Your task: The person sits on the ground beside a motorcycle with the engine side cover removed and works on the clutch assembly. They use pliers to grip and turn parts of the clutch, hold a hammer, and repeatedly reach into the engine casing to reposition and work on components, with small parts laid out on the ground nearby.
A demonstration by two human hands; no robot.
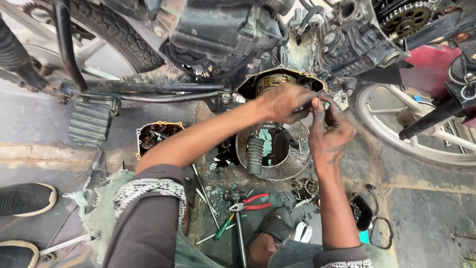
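Head view. My left hand (283,103) and my right hand (328,130) meet in front of the open engine side (277,82) of a motorcycle, both closed together on a small dark metal part (311,105); its exact shape is hidden by my fingers. The opening behind is round, edged with a yellowish gasket line, and shows a toothed metal core. Around it: one tyre (119,30) at upper left, one spoked wheel (421,134) at right, one chain sprocket (406,19) at upper right, one ribbed foot pedal (90,121) at left. On the oily floor (426,213) below my hands sits one round metal pan (292,166) holding a ribbed black rubber sleeve (255,155). One removed engine cover (156,135) lies left of my forearm. Nearer me lie one pair of red-handled pliers (255,202), one hammer (237,213) and one green-handled screwdriver (223,227). Two shoes (25,198) show at the left edge.
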